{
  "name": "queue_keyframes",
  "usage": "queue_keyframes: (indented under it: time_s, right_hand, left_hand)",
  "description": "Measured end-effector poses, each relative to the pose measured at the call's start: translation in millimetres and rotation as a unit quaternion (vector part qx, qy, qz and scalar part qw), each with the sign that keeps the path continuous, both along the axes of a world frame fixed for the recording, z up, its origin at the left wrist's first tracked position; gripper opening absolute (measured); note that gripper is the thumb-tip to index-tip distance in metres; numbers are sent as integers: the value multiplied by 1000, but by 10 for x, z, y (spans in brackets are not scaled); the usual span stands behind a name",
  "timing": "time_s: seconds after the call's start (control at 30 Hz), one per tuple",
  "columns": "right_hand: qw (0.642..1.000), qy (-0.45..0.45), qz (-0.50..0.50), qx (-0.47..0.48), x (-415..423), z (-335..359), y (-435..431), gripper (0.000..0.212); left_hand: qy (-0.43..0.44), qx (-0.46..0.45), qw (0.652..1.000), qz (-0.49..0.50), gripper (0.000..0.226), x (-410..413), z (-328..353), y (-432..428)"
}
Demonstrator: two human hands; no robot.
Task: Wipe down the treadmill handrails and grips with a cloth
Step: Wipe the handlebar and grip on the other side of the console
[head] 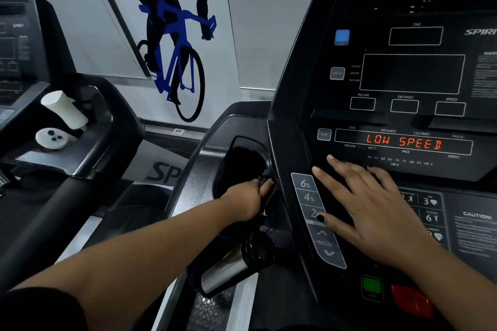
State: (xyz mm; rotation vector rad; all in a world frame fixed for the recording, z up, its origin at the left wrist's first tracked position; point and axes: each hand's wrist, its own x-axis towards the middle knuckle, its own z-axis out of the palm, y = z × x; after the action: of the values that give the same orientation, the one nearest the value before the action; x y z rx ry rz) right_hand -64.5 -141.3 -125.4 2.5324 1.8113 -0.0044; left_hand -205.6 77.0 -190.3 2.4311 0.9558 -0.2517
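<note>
Cloth (336, 196), dark and hard to tell from the black console (403, 75), seems to lie flat under the right hand (376, 209), at about 4 o'clock in the view; its edges I cannot make out with certainty. The right hand has its fingers spread open and pressed flat, so it pushes down and does not grip. The left hand (247, 196), near the middle of the view, has its fingers closed around something small and dark at the edge of the cup pocket (242, 158); what it holds I cannot tell. To do this step well, I think the palm should keep the cloth flat and move in long overlapping strokes, while staying away from the incline buttons (309, 196) and the green button (372, 286) at 5 o'clock, because the display (403, 141) shows the words LOW SPEED and the machine is powered. The metal grip (228, 269) at 6 o'clock looks shiny and smooth and seems not yet wiped; the cloth should be wrapped around it.
</note>
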Motion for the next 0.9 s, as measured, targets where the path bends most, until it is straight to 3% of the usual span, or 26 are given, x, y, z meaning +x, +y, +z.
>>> queue_keyframes:
  time_s: [0.13,0.3,0.43,0.5,0.6,0.7,0.77,0.9]
  right_hand:
    - [1000,-1,3,-1,1,-3,-16,70]
    - [1000,0,5,-3,13,-19,-15,71]
    - [1000,7,6,0,28,-26,-28,70]
    - [1000,12,8,1,40,-26,-28,70]
    - [1000,13,9,5,47,-27,-31,69]
    - [1000,12,8,5,50,-33,-33,69]
    - [1000,14,8,5,53,-36,-33,69]
    - [1000,14,8,7,59,-42,-41,69]
  left_hand:
    - [11,125,985,-122,56,-277,-36,-40]
    - [63,240,917,-311,71,-588,170,297]
    - [129,291,868,-381,80,-406,265,453]
    - [146,293,868,-372,73,-298,280,472]
    - [220,221,914,-261,38,-204,248,499]
    - [251,183,935,-172,46,-48,284,415]
    - [315,199,911,-177,49,18,275,334]
    - [301,139,939,-89,50,96,285,284]
